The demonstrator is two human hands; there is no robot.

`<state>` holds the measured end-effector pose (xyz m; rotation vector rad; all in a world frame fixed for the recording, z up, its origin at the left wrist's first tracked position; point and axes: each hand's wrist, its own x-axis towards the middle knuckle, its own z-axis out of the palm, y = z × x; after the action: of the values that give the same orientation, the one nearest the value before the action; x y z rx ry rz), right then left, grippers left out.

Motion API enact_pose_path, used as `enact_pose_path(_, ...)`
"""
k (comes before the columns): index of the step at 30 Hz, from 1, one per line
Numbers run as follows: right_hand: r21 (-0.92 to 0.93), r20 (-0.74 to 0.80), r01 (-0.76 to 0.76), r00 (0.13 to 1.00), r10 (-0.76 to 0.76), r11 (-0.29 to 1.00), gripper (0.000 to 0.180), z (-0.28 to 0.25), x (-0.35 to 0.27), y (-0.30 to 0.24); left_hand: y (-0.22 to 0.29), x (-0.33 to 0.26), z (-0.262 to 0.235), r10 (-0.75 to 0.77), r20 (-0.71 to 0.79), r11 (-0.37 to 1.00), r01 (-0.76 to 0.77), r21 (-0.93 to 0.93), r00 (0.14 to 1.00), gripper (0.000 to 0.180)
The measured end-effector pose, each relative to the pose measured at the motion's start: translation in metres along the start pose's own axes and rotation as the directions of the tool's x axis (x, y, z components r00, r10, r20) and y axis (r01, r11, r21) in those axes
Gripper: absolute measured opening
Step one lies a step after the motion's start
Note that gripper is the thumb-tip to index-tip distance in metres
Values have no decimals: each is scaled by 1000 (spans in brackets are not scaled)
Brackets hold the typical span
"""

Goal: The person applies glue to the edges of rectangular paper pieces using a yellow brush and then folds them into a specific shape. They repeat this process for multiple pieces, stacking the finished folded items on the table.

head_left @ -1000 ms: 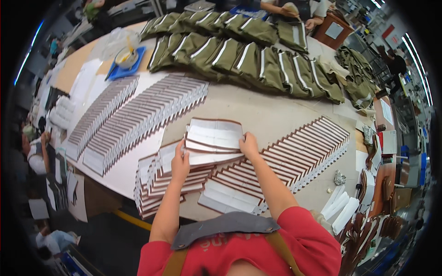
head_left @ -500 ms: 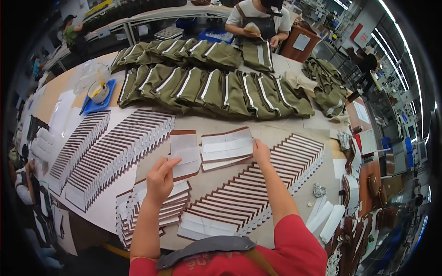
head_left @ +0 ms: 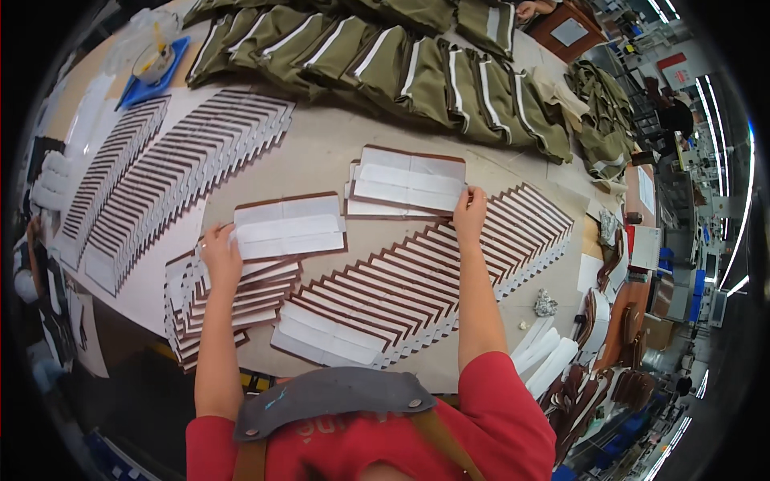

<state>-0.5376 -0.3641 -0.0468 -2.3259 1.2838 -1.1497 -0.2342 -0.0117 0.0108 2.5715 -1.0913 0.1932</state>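
Presently, two loose oblong panels, white-faced with brown edging, one at each hand; 12 o'clock is the table's far side.

Item one: left panel (head_left: 289,226), its near end pinched in the left hand (head_left: 222,244). It lies between 2 and 3 o'clock from that hand, long axis running from 9 towards just short of 3. Left hand is the nearer by far.

Item two: right panel (head_left: 411,178), lower corner gripped by the right hand (head_left: 471,210). It lies at 10 o'clock from that hand, long axis from 9 to just past 3, overlapping an under-panel (head_left: 357,208). Right hand is the nearer.

Hands: well apart, both panels between them.

Adjoining: stepped panel pile (head_left: 241,298), at 5 o'clock from the left hand; long fanned panel row (head_left: 401,293), at 7 o'clock from the right hand.

Writing: red shirt (head_left: 497,425), pale lettering partly covered by a grey apron bib (head_left: 333,401), which bears a small blue mark; red-and-white wall sign (head_left: 678,70), towards 2 o'clock, its characters too small to read; pale sheet (head_left: 568,32) on a brown box (head_left: 553,18), towards 1 o'clock, print indistinct. Panels: no legible lettering.
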Motion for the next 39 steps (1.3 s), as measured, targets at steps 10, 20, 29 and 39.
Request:
enact_pose_path(10, 312, 346, -595, 797, 494, 741, 28, -12, 15, 10, 167, 13, 76, 417, 284, 893, -332, -303, 863, 47)
enact_pose_path(20, 653, 450, -728, 593, 667, 207, 18, -34, 20, 24, 188, 19, 95, -24, 499, 554, 427, -715, 866, 53)
enact_pose_path(29, 670, 476, -739, 505, 720, 76, 15, -43, 22, 12, 223, 15, 84, -109, 852, 36, 858, -512, 513, 52)
enact_pose_path(39, 713, 357, -686, 531, 768, 143, 16, -77, 40, 35, 131, 52, 105, -86, 431, 539, 405, -739, 898, 26)
